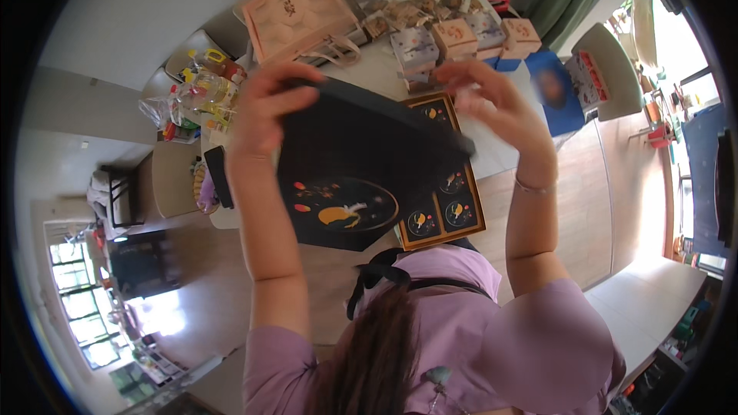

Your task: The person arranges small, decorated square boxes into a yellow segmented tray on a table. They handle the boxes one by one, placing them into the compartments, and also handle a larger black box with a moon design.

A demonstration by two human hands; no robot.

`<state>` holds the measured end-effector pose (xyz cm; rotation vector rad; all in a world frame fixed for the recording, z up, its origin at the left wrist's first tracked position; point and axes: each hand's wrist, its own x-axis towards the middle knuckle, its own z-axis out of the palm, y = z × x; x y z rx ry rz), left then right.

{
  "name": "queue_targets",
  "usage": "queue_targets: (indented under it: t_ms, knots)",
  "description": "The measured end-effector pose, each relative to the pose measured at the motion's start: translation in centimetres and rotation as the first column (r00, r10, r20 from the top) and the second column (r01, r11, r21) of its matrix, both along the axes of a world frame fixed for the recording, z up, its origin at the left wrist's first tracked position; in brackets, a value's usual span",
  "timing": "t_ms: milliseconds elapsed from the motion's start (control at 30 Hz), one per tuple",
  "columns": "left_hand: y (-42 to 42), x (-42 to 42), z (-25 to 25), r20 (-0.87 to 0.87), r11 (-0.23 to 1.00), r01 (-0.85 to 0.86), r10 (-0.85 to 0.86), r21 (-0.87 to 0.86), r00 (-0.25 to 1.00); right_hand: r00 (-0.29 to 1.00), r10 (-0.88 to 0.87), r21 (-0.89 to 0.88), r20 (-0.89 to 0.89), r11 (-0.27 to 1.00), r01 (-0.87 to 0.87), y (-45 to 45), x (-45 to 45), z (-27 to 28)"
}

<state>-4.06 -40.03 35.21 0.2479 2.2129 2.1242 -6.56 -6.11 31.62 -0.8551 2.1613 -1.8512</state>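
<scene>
My left hand grips the upper left edge of a black box lid. The lid is tilted, and a round print with a yellow moon and red lanterns shows near its lower edge. Partly under it lies a gold-edged gift box holding several small black square boxes with similar prints; the lid hides the box's left part. My right hand is blurred, its fingers apart and holding nothing, just above the right side of the gift box.
On the white table stand a pink gift carrier with ribbon handles, small patterned boxes and a heap of small packets. Bottles and a phone are at the left. A blue flat item lies at the right edge.
</scene>
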Motion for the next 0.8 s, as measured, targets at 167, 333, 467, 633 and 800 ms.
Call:
queue_targets:
  t_ms: [167, 333, 467, 633, 800]
  knots:
    - [9.9, 3.1, 2.4, -0.023, 0.941, 0.324, -0.328, -0.095, 0.945, 0.971, 0.002, 0.345, -0.239, 0.935, 0.083, -2.9, 5.0, 3.1]
    - [3.4, 4.9, 2.9, -0.593, 0.832, -0.248, -0.116, -0.496, 0.797, 0.921, -0.37, -0.053, 0.121, 0.924, 0.378, 3.5, 6.0, -1.7]
    - [-4.9, 5.2, -8.8, -0.136, 0.922, -0.366, 0.35, -0.124, 0.927, 0.768, -0.435, -0.391, 0.47, 0.678, 0.623, 11.0, 7.8, -8.6]
    - [-0.7, 8.4, -12.0, 0.15, 0.965, -0.042, 0.003, 0.258, 0.989, 0.696, -0.421, -0.505, 0.581, 0.484, 0.715, 12.5, 10.3, -17.4]
    - [-1.8, 8.3, -4.1, 0.132, 0.967, 0.052, -0.019, -0.249, 0.991, 0.774, -0.243, -0.157, 0.585, 0.902, 0.402, 14.8, 9.6, -18.3]
